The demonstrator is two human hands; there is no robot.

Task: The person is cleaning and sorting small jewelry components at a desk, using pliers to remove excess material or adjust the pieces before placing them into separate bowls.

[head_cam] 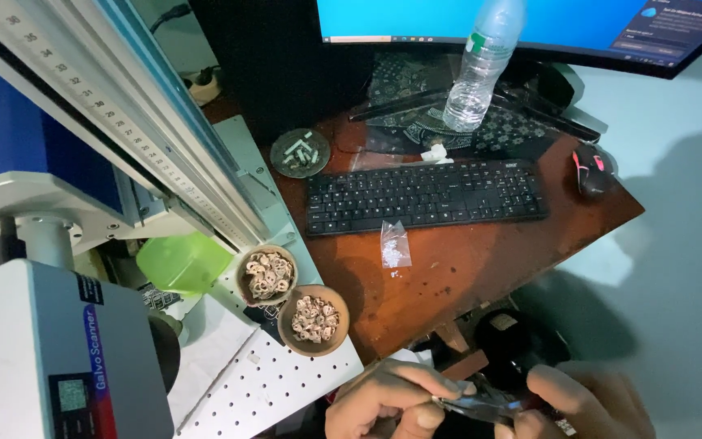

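Packet [481, 404] (plastic, seemingly) between both hands.

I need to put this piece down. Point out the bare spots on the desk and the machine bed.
Bare wood lies in front of the keyboard, right of the small plastic bag, out to the desk edge. The perforated plate is free below the two wooden bowls. Crowded: behind the keyboard, around the bottle, ashtray and mouse.

Only the person's two bare hands show, at about six o'clock: the left hand [387, 402] and the right hand [582, 402]. No sleeve, glove or ring can be made out.
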